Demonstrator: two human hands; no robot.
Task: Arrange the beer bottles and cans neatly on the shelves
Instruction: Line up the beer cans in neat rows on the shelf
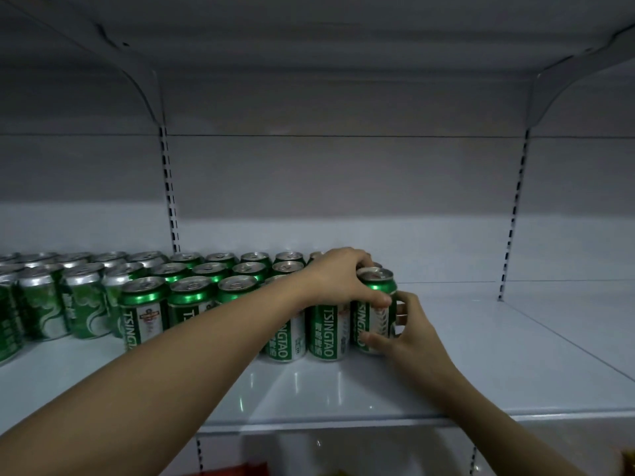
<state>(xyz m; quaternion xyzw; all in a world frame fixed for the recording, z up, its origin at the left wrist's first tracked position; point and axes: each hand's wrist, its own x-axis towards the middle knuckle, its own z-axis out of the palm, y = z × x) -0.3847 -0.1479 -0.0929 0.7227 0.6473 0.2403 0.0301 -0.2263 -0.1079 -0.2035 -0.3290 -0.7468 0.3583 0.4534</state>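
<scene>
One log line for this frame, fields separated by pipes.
stage: aligning front row | left hand: grips end can top | right hand: grips its side | shelf: right part bare

The picture is dim and greyish. The upper back panel (343, 97) lies in shadow, while the glossy white metal shelf (343, 383) shows soft reflections. Green aluminium beer cans (144, 297) carry small highlights. Straight edges bend near the borders.

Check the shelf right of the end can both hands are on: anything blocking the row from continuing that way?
Nothing visible. The shelf lies bare right of the end can, which the left hand grips from above and the right hand holds.
</scene>
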